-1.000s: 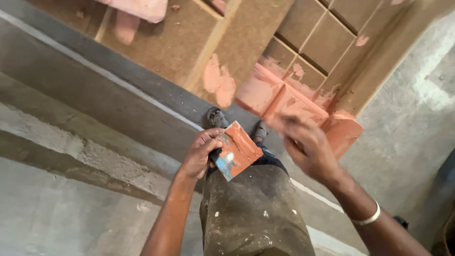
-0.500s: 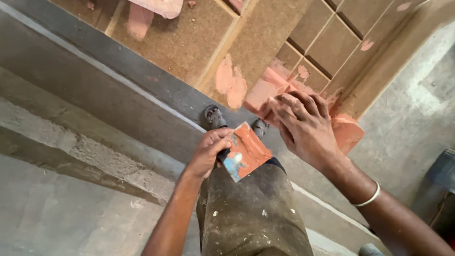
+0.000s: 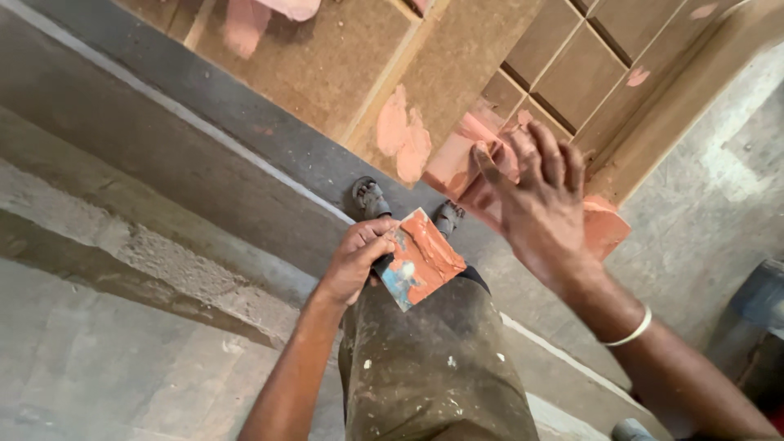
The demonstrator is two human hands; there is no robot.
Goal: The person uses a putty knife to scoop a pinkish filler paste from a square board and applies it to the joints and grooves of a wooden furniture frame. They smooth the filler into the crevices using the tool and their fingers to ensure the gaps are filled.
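Your left hand (image 3: 357,260) pinches a flat scraper (image 3: 420,260) smeared with pink paste, above your knee. Your right hand (image 3: 539,204) is spread flat on the wooden door (image 3: 490,49). Tilt the scraper and paste could slide onto your trousers (image 3: 433,367).

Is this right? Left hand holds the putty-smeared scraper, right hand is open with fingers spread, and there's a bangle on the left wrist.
Not quite. The bangle is on the right wrist, not the left; the head view shows it. The rest stands: the left hand holds the putty-smeared scraper, and the right hand is open with fingers spread.
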